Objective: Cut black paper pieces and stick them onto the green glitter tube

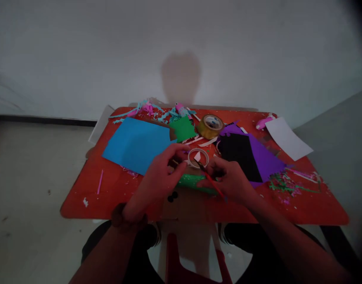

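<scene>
Left grip (161, 171) at the near-left side of the white ring (189, 158): your thumb and index finger are slightly parted and close on its left edge, other fingers curled behind. The ring sits just beyond your fingertips, tilted so its round opening faces you, between your two hands.

Right grip (229, 177) narrow, closed on the red-handled tool (214, 184). Shaft slants through your fingers; dark tip points up and left, over the ring's lower right rim and into the opening. Exact tip shape too blurred to tell. Your right fingers lie just beside the ring's right edge.

A small white piece (197, 156) shows within the ring's opening, by the tool's tip; whether it touches the tip, you cannot tell from here. Green roll (192, 181) directly below the ring, partly behind your right fingers.

Red surface (86, 197) around the work: blue sheet (136, 142) to your left, green paper (183, 129) and wide tape roll (210, 126) beyond the ring, black sheet (241, 156) over purple sheet (265, 157) to your right. White sheet (288, 139) at the far right edge. Pink stick (100, 182) near the left side.
</scene>
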{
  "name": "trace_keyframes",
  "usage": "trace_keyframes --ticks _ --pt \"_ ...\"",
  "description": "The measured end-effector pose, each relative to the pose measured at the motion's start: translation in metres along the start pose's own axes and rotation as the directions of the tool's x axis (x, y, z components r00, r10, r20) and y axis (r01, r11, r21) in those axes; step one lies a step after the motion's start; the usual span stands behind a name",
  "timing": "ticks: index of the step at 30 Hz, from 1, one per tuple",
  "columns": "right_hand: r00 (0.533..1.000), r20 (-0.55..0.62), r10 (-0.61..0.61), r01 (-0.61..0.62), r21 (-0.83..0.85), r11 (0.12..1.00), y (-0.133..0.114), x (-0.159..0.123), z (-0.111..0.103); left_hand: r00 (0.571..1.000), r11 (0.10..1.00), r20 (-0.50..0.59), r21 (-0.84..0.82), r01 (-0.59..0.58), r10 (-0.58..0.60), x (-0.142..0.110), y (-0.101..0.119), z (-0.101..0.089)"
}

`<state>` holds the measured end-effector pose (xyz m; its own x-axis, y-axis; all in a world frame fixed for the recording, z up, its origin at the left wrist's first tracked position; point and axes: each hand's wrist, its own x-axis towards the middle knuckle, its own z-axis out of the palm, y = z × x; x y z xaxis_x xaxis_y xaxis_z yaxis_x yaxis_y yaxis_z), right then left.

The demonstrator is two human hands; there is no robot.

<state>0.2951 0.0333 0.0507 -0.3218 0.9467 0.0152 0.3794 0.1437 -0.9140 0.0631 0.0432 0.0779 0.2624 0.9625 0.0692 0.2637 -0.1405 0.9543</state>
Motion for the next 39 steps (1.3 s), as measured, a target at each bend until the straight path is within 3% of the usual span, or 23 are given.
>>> trace_keyframes --ticks 4,8,13,18,20,22,24,27,31,39 --pt "0.998 0.042 -0.045 0.047 -0.043 0.998 0.001 -0.001 -0.002 0.992 0.978 -0.063 -0.188 0.095 -0.108 0.002 -0.002 0.006" --pt "0.993 0.088 -0.079 0.091 -0.145 0.985 0.004 -0.001 -0.002 0.958 0.842 -0.028 -0.485 0.237 -0.286 0.004 0.0 0.014" --pt "0.977 0.166 -0.133 0.18 -0.308 0.934 0.002 -0.001 0.0 0.951 0.868 -0.055 -0.427 0.253 -0.304 0.006 0.0 0.017" --pt "0.961 0.255 -0.11 0.218 -0.447 0.868 -0.01 -0.003 -0.009 0.935 0.907 -0.191 -0.364 0.214 -0.297 0.006 -0.002 0.011" --pt "0.981 0.193 -0.037 0.139 -0.549 0.824 -0.006 -0.004 -0.027 0.924 0.911 -0.248 -0.367 0.188 -0.291 0.007 -0.002 0.007" --pt "0.997 -0.007 0.071 -0.057 -0.676 0.735 0.01 -0.003 -0.052 0.92 0.911 -0.267 -0.372 0.178 -0.289 0.007 -0.004 0.002" --pt "0.97 -0.149 0.192 -0.235 -0.778 0.583 0.032 -0.001 -0.077 0.922 0.908 -0.257 -0.378 0.179 -0.289 0.006 -0.006 -0.002" --pt "0.922 -0.19 0.337 -0.325 -0.853 0.409 0.062 0.003 -0.1 0.925 0.911 -0.26 -0.378 0.166 -0.277 0.003 -0.009 -0.006" --pt "0.912 -0.137 0.387 -0.301 -0.864 0.404 0.075 0.007 -0.103 0.933 0.923 -0.253 -0.351 0.16 -0.258 -0.008 -0.009 -0.007" --pt "0.88 -0.094 0.466 -0.298 -0.873 0.386 0.055 0.011 -0.103 0.952 0.942 -0.155 -0.25 0.221 -0.265 -0.044 -0.01 -0.01"
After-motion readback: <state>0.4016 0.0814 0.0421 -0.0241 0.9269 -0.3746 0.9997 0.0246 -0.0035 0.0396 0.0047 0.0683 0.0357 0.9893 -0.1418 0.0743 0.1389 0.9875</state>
